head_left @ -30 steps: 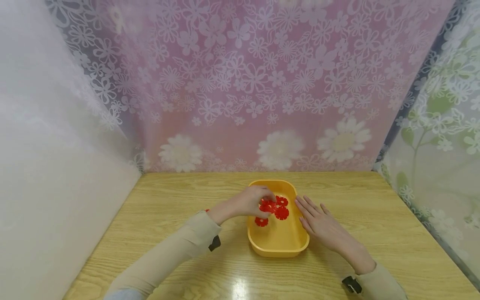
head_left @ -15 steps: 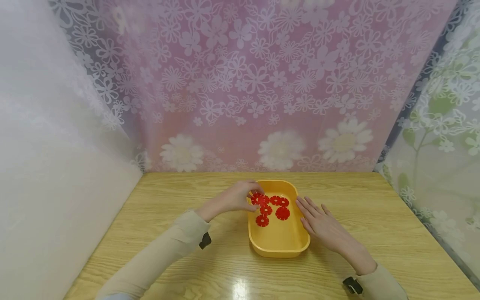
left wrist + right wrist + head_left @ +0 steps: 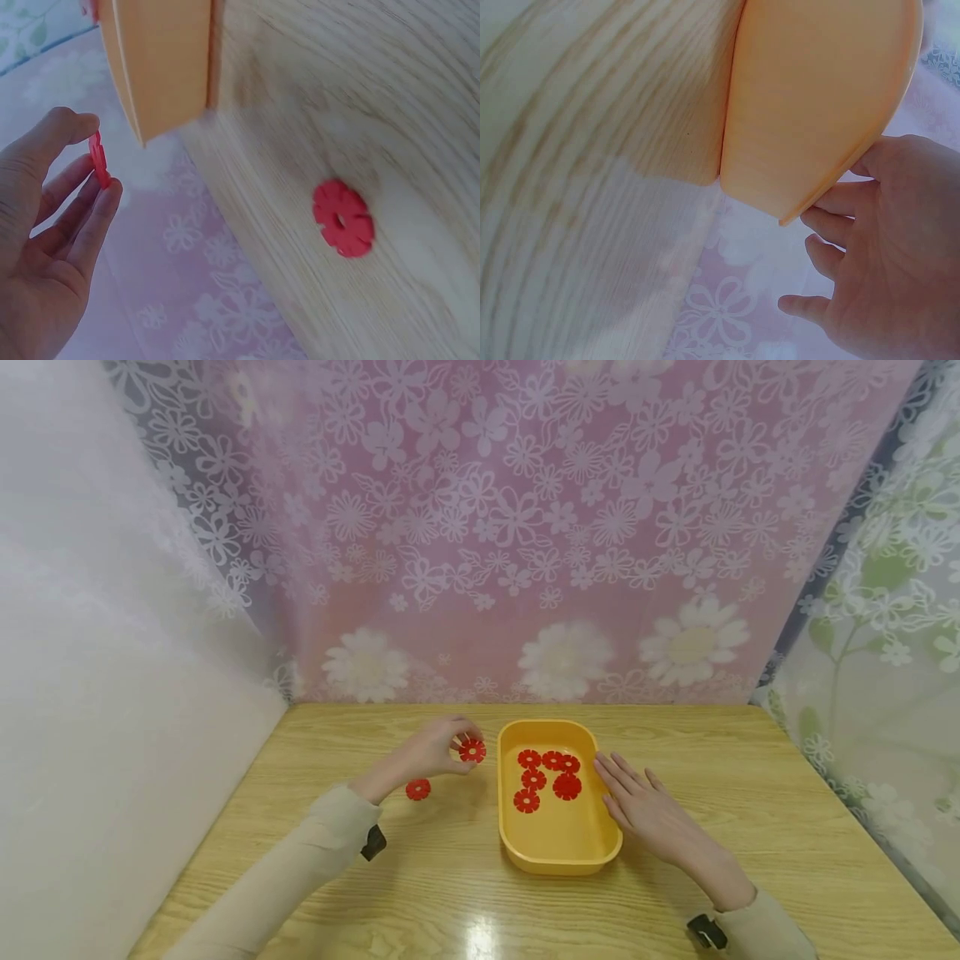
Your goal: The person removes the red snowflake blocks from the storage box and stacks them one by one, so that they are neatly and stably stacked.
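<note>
My left hand pinches a red snowflake disc between thumb and fingertips, above the table left of the yellow tub. Seen in the left wrist view, that disc is edge-on. Another red disc lies flat on the table, close to the left wrist. Inside the tub, toward its far half, are several more red notched discs, some overlapping. My right hand rests with straight fingers against the tub's right rim; the right wrist view shows its fingertips at the tub's edge.
The tub stands on a wood-grain table. A pink floral curtain hangs behind the table's far edge, with a white panel at left and a floral panel at right.
My left hand has come out of the tub and moved left with a red disc pinched in it. The disc on the table is uncovered now. My right hand stays at the rim.
</note>
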Demonstrator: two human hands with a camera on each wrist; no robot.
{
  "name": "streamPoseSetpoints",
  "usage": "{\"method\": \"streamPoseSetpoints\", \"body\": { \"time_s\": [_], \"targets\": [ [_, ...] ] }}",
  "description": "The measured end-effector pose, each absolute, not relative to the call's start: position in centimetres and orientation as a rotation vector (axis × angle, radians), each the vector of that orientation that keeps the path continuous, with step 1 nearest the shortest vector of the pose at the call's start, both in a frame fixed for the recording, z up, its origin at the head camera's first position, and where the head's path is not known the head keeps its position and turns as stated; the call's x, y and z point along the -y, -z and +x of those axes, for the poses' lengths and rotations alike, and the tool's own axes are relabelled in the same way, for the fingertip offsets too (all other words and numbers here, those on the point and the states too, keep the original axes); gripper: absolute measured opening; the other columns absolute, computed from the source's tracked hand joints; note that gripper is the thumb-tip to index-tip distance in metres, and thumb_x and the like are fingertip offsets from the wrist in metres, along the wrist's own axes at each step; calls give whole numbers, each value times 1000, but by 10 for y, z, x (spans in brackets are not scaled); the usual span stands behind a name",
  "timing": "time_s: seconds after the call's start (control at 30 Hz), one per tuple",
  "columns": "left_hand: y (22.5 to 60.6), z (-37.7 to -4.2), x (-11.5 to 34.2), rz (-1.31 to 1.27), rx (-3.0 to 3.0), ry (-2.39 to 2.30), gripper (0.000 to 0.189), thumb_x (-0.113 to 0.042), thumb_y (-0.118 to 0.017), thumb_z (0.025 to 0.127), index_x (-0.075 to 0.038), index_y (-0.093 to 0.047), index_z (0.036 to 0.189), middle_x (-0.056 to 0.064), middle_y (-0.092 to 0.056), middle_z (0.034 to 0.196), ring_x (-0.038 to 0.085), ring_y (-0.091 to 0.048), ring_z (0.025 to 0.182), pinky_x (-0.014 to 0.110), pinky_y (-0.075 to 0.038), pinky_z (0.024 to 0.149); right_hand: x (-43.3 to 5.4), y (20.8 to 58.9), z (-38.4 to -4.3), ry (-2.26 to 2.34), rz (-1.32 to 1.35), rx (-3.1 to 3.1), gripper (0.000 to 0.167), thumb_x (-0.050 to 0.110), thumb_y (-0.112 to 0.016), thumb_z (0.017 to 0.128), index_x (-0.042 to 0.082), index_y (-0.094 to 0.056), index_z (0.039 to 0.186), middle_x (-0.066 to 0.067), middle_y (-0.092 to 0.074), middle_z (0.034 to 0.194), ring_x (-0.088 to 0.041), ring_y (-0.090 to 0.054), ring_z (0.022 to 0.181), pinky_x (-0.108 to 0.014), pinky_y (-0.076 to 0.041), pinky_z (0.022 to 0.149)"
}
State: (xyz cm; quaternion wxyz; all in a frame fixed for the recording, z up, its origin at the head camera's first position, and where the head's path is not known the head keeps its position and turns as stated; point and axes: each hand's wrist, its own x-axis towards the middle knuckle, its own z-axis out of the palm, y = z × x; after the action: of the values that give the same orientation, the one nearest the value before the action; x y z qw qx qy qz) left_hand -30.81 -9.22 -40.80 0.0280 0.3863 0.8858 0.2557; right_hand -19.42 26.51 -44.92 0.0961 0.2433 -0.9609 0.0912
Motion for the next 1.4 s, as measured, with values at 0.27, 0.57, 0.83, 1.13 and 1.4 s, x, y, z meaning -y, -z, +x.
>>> {"method": "streamPoseSetpoints", "body": {
  "time_s": [0.27,0.57,0.83,1.13,1.4],
  "targets": [
    [417,-309,124,1101,-2792,-818,36,-13,-80,85,-6,-68,119,8,-67,116,23,-65,102,28,-59,84,-265,448,-194,-288,720,2869,56,26,-50,107,2,-37,155,-15,-33,163,-36,-30,149,-69,-25,115],
    [429,-308,153,1011,-2843,-849,32,-10,-82,84,-5,-70,113,5,-66,110,23,-66,99,31,-61,83,-265,449,-194,-286,710,2881,56,25,-49,107,1,-37,156,-15,-32,163,-37,-29,150,-69,-23,116],
    [439,-302,167,907,-2818,-868,35,-7,-82,83,1,-69,115,7,-66,108,26,-65,100,35,-61,84,-266,451,-194,-299,741,2808,55,24,-52,106,0,-40,154,-16,-36,161,-37,-32,148,-70,-28,113],
    [461,-297,171,857,-2817,-854,33,-9,-83,83,-1,-71,113,5,-68,106,24,-66,100,29,-60,80,-265,447,-194,-257,718,2878,56,26,-51,107,2,-38,155,-15,-33,162,-36,-31,149,-68,-26,115],
    [469,-292,172,856,-2859,-792,33,-12,-86,81,-5,-73,110,3,-68,103,22,-67,96,33,-59,79,-266,448,-194,-279,710,2900,56,27,-48,108,1,-36,156,-15,-31,163,-37,-28,150,-69,-24,116]
  ]
}}
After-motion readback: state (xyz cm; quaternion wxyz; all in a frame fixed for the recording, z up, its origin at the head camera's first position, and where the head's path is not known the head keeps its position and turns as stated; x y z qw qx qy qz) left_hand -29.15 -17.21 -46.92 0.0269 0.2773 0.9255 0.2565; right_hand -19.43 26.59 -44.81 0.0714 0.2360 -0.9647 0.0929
